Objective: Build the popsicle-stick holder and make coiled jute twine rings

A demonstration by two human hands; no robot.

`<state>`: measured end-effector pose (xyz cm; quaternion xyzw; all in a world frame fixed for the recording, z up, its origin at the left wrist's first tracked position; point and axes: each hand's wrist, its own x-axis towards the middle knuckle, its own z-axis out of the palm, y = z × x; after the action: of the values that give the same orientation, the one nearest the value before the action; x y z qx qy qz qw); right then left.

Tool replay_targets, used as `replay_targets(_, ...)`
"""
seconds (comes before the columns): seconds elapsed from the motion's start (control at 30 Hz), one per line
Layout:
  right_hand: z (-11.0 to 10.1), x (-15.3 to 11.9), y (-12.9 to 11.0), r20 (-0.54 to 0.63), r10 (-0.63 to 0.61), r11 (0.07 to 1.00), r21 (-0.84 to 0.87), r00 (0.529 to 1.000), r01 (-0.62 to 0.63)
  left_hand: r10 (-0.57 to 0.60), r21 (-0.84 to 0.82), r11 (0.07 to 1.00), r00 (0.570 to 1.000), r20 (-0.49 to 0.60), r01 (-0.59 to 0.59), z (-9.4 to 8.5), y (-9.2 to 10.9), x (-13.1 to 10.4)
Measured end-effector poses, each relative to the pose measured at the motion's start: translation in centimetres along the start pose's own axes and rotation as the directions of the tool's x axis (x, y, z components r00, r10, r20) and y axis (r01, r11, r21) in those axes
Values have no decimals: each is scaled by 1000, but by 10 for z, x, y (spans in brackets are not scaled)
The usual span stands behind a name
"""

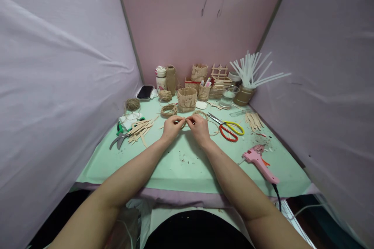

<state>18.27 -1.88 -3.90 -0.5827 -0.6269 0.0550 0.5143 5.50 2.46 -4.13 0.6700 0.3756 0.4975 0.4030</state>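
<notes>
My left hand (173,127) and my right hand (199,127) meet at mid-table, fingers pinched together. Between the fingertips runs a piece of brown twine (183,124), partly hidden by the fingers. More twine (214,127) curves away to the right of my right hand, and a loose loop of it lies just behind. A coil of twine (168,110) rests behind my left hand. Straight ahead stands a container covered in wooden pieces (187,99). Scissors with red and yellow handles (230,128) lie spread to the right of my right hand.
At right lie a pink glue gun (260,163) with a black cord and thin wooden pieces (254,121). Pruning shears (118,140) and wood strips (142,130) lie left. Behind stand a water cup (227,97), a jar of white glue sticks (244,95) and a phone (145,92).
</notes>
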Motion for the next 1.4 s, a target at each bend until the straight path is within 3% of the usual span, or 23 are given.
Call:
replay_targets(0.07,1,-1,0,-6,-8,1000,-16,1000,7,-40,-45,998,999,-10,39,3,-1,0)
replay_targets(0.13,2,-2,0,-39,-19,999,-27,999,18,-174,-178,969,985,5,173,5,-3,1)
replay_targets(0.2,3,-2,-1,-69,-35,999,-21,997,33,-364,-343,859,925,108,379,7,-3,4)
replay_targets(0.27,3,-3,-2,-74,-44,999,7,996,45,-483,-424,729,842,240,538,5,-3,7)
replay_targets(0.33,4,-3,-3,-73,-26,997,75,997,31,-526,-435,655,786,325,618,1,-1,10)
replay_targets(0.4,8,-2,-3,-79,58,977,211,995,-40,-525,-441,625,765,373,644,-3,2,11)
replay_targets(0.47,13,0,0,-31,202,898,404,979,-172,-526,-458,592,749,403,663,-5,4,11)
replay_targets(0.53,20,2,5,84,339,764,556,937,-326,-516,-463,609,765,385,644,-6,5,10)
replay_targets(0.63,25,4,12,200,436,648,607,878,-460,-446,-395,755,851,277,524,-5,4,7)
replay_targets(0.73,22,5,15,149,430,706,559,890,-435,-346,-273,882,921,177,384,-4,0,7)
replay_targets(0.83,15,5,12,92,360,794,493,928,-357,-247,-147,950,952,179,274,-4,-4,7)
replay_targets(1.07,9,3,5,24,222,940,259,975,-221,-1,158,987,994,111,-17,-7,0,3)
replay_targets(1.17,9,2,6,16,178,964,200,984,-177,21,222,974,992,122,-48,-7,1,2)
replay_targets(1.4,11,1,14,-37,59,998,9,998,-59,-47,255,967,978,201,-6,-7,1,5)
